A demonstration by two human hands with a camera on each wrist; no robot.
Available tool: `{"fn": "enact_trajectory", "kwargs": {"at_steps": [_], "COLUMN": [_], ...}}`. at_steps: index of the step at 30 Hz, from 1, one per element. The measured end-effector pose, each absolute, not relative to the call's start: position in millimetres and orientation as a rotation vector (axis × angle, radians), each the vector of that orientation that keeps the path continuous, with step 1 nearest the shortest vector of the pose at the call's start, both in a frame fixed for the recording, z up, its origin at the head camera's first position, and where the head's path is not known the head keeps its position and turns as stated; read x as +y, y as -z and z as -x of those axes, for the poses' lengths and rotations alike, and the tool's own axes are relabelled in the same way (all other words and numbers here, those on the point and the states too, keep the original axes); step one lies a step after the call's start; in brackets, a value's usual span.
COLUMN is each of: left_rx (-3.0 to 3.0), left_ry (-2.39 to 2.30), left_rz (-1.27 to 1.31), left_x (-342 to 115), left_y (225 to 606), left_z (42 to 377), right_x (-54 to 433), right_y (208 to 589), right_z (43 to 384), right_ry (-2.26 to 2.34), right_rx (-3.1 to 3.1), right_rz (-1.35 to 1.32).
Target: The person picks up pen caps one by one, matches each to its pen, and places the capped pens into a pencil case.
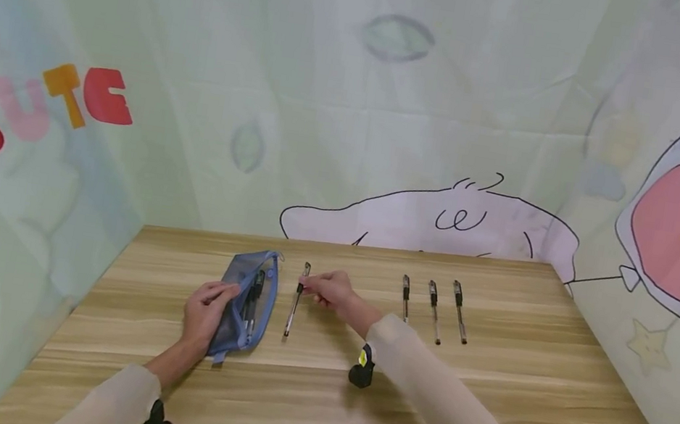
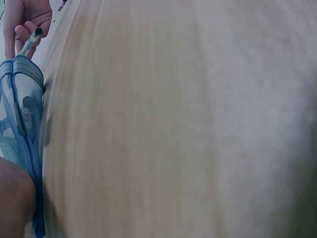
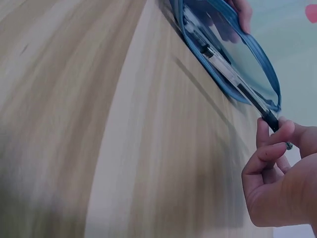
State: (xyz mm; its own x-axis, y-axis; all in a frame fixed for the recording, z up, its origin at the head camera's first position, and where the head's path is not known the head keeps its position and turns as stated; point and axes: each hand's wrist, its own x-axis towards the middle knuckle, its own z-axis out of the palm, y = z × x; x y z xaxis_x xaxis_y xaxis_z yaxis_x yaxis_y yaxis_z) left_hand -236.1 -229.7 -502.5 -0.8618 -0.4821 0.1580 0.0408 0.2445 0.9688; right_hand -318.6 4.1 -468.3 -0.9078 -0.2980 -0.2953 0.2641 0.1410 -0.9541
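Note:
My left hand (image 1: 207,313) pinches the near side of a blue mesh zipper pouch (image 1: 267,315), whose mouth gapes open to the right. Inside it lie several black-capped pens (image 1: 255,294). Just right of the pouch, my right hand (image 1: 333,290) pinches a clear pen (image 1: 293,311) near its black cap, the tip pointing toward the table's front. In the right wrist view the fingers of the right hand (image 3: 277,173) grip the cap end of that pen (image 3: 247,94), and its shaft passes in front of the pouch opening. Only part of the left hand (image 2: 15,196) shows in the left wrist view.
Three more clear pens with black caps, a left one (image 1: 405,295), a middle one (image 1: 434,310) and a right one (image 1: 460,310), lie side by side on the wooden table (image 1: 514,414). A printed curtain (image 1: 305,90) stands behind and around the table.

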Motion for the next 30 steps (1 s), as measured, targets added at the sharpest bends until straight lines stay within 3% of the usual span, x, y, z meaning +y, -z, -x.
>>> {"fn": "enact_trajectory", "kwargs": {"at_steps": [16, 30], "left_rx": [-2.081, -2.087], "left_ry": [1.668, 1.669], "left_rz": [-0.395, -0.41], "left_x": [-230.0, -231.0], "left_y": [504.0, 502.4], "left_z": [238.0, 237.3], "right_x": [-42.7, -73.9], "right_y": [475.5, 476.8], "right_z": [307.4, 288.8], "right_ry": [2.046, 1.888], "right_rx": [1.952, 2.196], "right_rz": [-0.061, -0.063]}}
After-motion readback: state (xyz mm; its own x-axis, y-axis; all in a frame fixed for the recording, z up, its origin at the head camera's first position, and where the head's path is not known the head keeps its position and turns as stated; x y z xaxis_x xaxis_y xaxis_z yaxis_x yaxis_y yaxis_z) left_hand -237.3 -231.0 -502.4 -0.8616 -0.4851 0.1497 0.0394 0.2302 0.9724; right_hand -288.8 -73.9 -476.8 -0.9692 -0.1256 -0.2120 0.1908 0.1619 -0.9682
